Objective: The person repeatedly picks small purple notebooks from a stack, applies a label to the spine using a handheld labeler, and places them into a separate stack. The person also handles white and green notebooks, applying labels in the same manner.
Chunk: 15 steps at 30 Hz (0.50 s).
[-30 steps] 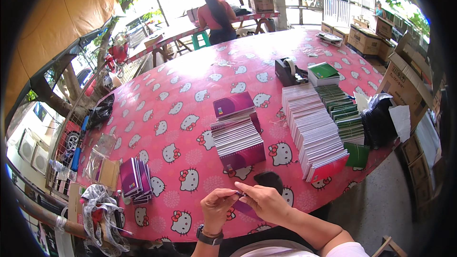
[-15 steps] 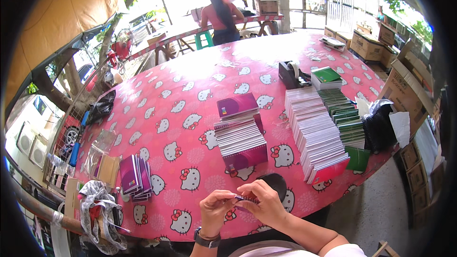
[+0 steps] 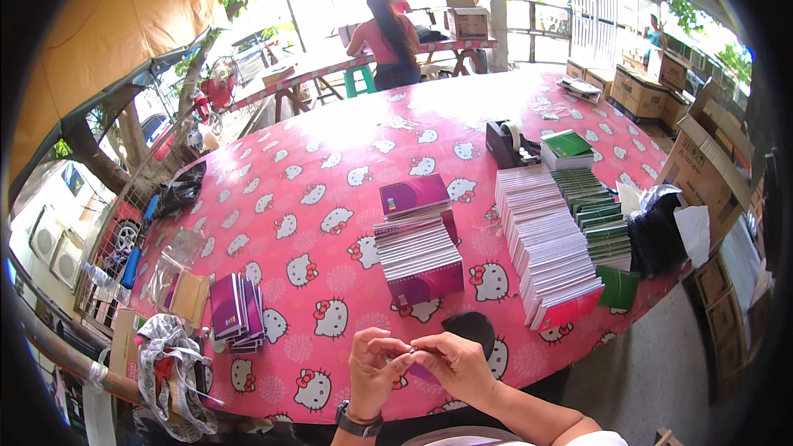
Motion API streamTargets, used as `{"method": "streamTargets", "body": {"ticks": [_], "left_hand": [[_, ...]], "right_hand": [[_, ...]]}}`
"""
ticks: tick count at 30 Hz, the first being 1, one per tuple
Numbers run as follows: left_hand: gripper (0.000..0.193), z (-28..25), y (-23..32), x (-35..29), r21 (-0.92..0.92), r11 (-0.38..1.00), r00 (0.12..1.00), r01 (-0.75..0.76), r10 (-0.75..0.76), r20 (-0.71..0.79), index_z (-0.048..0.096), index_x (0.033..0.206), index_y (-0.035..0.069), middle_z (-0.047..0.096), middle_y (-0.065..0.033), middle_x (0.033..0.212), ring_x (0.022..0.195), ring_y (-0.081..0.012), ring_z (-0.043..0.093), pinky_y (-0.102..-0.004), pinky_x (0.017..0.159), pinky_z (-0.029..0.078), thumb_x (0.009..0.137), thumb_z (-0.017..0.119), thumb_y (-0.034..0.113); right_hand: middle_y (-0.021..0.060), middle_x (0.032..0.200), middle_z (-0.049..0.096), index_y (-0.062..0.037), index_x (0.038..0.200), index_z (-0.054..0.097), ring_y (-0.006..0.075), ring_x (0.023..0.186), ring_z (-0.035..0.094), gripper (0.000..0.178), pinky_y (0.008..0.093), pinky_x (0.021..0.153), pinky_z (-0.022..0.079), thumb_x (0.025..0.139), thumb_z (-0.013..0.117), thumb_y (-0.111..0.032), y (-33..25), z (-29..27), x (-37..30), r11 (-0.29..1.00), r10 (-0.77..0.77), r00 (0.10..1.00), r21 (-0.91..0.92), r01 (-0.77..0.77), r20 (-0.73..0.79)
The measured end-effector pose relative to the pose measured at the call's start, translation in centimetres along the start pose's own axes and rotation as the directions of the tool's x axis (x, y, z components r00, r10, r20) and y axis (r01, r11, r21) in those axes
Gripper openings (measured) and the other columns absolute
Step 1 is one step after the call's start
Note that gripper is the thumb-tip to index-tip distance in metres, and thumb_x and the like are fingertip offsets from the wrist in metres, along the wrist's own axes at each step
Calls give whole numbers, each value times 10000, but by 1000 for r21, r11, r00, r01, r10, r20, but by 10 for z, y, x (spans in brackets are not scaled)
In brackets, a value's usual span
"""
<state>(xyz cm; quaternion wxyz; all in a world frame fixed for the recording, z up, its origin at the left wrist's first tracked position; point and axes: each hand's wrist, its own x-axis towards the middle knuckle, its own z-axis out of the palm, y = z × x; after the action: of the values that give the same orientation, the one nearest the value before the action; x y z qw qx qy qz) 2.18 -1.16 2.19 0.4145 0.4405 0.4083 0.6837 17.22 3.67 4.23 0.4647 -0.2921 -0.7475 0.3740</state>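
Near the table's front edge my left hand [image 3: 374,370] and my right hand [image 3: 453,367] meet, both closed in a pinch at one small spot. Between them, mostly covered by my fingers, is a purple spiral notebook [image 3: 424,373], of which only a sliver shows. Just beyond my right hand lies a dark, rounded flat object [image 3: 469,334]. Ahead of my hands stands a long row of purple notebooks [image 3: 425,283], pages packed side by side. A smaller, fanned pile of purple notebooks [image 3: 235,307] rests to the left.
On the right run rows of red-covered notebooks [image 3: 549,256] and green notebooks [image 3: 599,219]. A tape dispenser [image 3: 505,144] stands behind them. Black spiral coils [image 3: 657,227] sit at the right edge, near cardboard boxes [image 3: 702,161]. A plastic bag [image 3: 169,372] hangs front left. A person [image 3: 387,37] is at a far table.
My fingers have shifted slightly, and the notebook's coiled edge that showed between them is now mostly covered. The view has tilted a little; the piles stay put.
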Motion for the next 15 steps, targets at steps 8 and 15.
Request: {"method": "streamTargets", "body": {"ticks": [8, 15], "left_hand": [[415, 14, -4, -5, -51, 996, 995, -73, 70, -68, 396, 997, 75, 617, -107, 913, 787, -129, 609, -214, 697, 490, 763, 702, -78], [351, 6, -1, -5, 405, 913, 998, -44, 54, -13, 469, 1132, 57, 580, -35, 861, 693, -61, 540, -190, 580, 449, 844, 668, 50]], "right_hand": [[104, 773, 569, -20, 859, 594, 278, 760, 559, 239, 359, 654, 456, 828, 671, -245, -2, -6, 6, 987, -29, 998, -158, 36, 48], [118, 815, 586, -10, 875, 604, 307, 792, 565, 83, 388, 689, 467, 867, 588, -92, -3, 8, 8, 974, -124, 990, -182, 133, 61]]}}
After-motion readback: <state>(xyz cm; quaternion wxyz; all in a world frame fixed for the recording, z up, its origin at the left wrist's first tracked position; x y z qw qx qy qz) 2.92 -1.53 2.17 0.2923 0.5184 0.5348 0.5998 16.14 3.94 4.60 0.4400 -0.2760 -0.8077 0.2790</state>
